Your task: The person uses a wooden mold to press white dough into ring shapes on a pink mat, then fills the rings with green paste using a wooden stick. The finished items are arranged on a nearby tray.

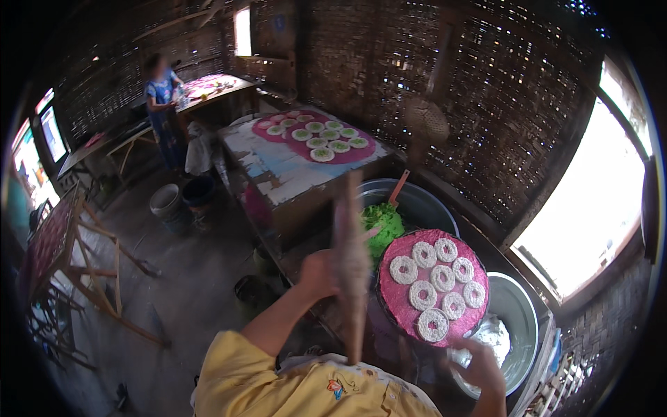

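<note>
Pink round tray (406,299) with white rings, right hand (481,368) gripping its near rim, left hand (321,272) beside it closed around wooden stick (351,264).

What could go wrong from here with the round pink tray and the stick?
The right hand grips only the near rim of the pink tray, so it could tip and spill the white rings into the metal bowl below. The left hand holds a long stick upright close to the tray; a swing might knock the tray or the rings.
</note>
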A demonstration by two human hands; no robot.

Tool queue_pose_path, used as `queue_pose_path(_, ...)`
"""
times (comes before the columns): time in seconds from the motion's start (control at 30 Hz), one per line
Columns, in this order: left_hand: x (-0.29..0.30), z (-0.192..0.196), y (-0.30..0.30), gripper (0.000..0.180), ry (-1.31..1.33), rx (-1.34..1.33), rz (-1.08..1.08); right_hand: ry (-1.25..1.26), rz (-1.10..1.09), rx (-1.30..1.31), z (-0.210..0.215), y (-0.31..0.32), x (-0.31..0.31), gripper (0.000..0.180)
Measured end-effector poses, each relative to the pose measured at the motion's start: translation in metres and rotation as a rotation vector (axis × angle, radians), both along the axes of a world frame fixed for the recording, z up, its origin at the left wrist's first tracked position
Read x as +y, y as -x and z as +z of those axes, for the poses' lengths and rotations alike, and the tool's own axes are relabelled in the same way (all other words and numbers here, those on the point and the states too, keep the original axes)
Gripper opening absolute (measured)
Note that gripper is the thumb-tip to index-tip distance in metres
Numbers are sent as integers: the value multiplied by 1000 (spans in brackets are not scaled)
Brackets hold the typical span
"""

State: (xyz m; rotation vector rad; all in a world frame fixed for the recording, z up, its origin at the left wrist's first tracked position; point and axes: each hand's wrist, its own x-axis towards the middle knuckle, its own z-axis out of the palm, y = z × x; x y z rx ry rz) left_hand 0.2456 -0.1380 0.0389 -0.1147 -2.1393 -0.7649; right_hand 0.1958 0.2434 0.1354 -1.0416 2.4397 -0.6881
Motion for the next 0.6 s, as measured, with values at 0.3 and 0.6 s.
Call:
queue_pose_path(0.3, 111, 77, 34, 15, 342, -153, 52, 456, 414, 865, 67, 4, -145, 66)
queue_pose_path(0.6, 70, 99, 45, 14, 549, 235, 18, 736, -136, 1136, 108, 24, -170, 60)
